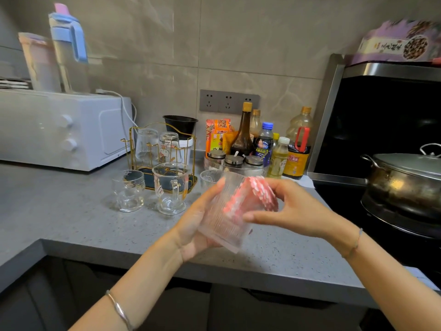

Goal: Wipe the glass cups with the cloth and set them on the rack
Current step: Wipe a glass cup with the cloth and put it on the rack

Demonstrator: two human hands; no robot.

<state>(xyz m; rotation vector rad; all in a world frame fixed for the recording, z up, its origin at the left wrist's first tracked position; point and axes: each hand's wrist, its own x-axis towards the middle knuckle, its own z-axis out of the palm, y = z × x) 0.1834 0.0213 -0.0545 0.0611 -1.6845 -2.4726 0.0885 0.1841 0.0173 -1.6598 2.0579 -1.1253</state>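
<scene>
My left hand (194, 223) grips a ribbed glass cup (223, 225) tilted above the counter's front edge. A pink and white cloth (250, 194) is stuffed into the cup's mouth, and my right hand (286, 209) pinches it there. On the gold wire rack (133, 149) behind, two glasses hang upside down: a ribbed one (146, 144) and a printed one (169, 145). On the counter in front of the rack stand a round glass (128, 189), a handled glass mug (170, 187) and a small ribbed glass (210, 179), partly hidden by my left fingers.
A white microwave (59, 130) with two tall jugs on top fills the back left. Sauce bottles (262, 142) and spice jars crowd the back wall. A steel pot (405, 177) sits on the dark stove at right. The grey counter (83, 225) edge runs below my hands.
</scene>
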